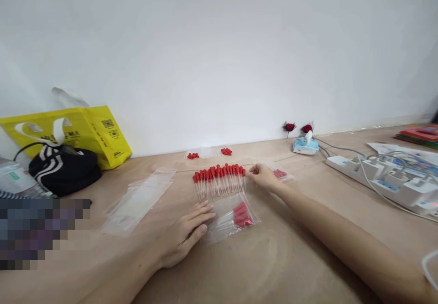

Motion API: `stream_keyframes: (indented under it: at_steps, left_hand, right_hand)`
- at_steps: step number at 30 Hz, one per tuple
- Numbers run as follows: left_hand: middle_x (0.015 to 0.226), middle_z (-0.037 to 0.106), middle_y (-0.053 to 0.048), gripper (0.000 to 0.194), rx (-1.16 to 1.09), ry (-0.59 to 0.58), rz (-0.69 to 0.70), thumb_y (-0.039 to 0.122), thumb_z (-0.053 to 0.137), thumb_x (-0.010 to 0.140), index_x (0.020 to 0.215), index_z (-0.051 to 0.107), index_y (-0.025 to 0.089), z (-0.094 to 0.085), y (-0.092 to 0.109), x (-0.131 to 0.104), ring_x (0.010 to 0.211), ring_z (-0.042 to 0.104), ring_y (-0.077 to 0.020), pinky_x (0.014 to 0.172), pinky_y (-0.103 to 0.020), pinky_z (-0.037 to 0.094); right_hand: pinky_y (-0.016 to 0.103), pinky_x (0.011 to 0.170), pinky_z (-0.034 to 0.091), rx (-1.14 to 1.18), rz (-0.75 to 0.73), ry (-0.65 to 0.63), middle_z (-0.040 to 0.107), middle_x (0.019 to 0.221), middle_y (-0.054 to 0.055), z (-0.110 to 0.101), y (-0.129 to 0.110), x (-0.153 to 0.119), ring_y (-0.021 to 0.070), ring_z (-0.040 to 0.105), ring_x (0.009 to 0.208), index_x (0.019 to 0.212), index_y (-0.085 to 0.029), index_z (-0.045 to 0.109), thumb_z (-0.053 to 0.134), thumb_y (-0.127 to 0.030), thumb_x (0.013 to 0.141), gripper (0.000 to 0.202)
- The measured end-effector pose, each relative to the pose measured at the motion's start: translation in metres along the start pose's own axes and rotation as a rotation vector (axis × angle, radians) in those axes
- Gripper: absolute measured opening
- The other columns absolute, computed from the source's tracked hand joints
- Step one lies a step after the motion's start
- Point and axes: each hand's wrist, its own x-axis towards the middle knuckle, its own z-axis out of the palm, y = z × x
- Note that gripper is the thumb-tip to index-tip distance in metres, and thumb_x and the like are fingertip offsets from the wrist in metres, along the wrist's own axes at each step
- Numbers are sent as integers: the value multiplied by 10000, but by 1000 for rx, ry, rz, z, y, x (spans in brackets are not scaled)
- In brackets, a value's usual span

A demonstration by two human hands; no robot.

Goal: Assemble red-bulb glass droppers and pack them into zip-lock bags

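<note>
"Red-bulbed droppers lie packed in a row at the middle of the counter, bulbs toward the wall, thin clear stems toward the viewer. Where are the hands?"

"Left hand: open, palm down, fingers spread, fingertips at the left edge of a clear bag with more droppers inside. Right hand: fingers curled in at the row's right end."

"Is it gripping one?"

"I can't tell; the fingertips are too small and partly hidden."

"Which step is this?"

"Handling the row's end dropper, I'd judge. The next move seems to call for a light pinch on one bulb, as its neighbours lie so close."

"What else is unclear?"

"Shiny plastic muddles the bagged stems, the right hand partly covers a second bag, and a pixelated patch masks the lower left."
</note>
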Motion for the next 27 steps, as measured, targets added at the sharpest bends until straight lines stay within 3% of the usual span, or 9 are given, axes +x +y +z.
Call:
stream_keyframes:
  at_steps: [3,9,13,20,24,27]
  left_hand:
    - [1326,410,-34,369,-2,-55,19,324,388,863,1216,458,243,0,-1,0,1249,298,-220,1028,-434,252]
    - [1273,477,-26,367,-58,-46,73,307,417,855,1217,457,262,2,-3,0,1214,360,-212,1023,-430,270]
    - [1271,479,-26,366,-64,-51,77,310,423,853,1214,461,261,2,-2,1,1211,363,-214,1021,-431,275]
    - [1291,457,-9,357,-38,-71,49,314,351,887,1230,438,267,0,0,2,1223,344,-198,1036,-418,247]
    - [1290,456,-15,376,-17,-70,71,311,396,866,1239,420,264,3,-4,1,1222,344,-198,1032,-404,254]
    - [1352,368,-22,407,2,-53,40,315,405,858,1261,384,268,5,-6,0,1224,339,-210,1013,-397,285]
  right_hand:
    - [197,356,351,-79,72,7,498,502,-22,7,-8,22,112,486,424,765,-157,527,636,-100,563,237]
    - [236,338,328,-155,214,-73,452,385,13,24,-24,41,196,525,422,560,-124,551,603,26,487,175]
    - [239,348,358,-45,229,-93,412,358,-19,12,-29,43,178,509,412,621,-112,564,577,42,492,202]
    - [226,559,505,357,55,-37,481,590,-46,-27,-3,-6,79,526,508,920,-193,482,492,-23,632,335]
    - [229,578,515,541,35,110,458,653,-37,-19,16,-33,91,527,543,925,-230,419,491,-46,658,333]
    - [232,554,512,712,66,159,464,659,-30,-5,19,-42,99,524,541,880,-236,416,508,-47,658,305]
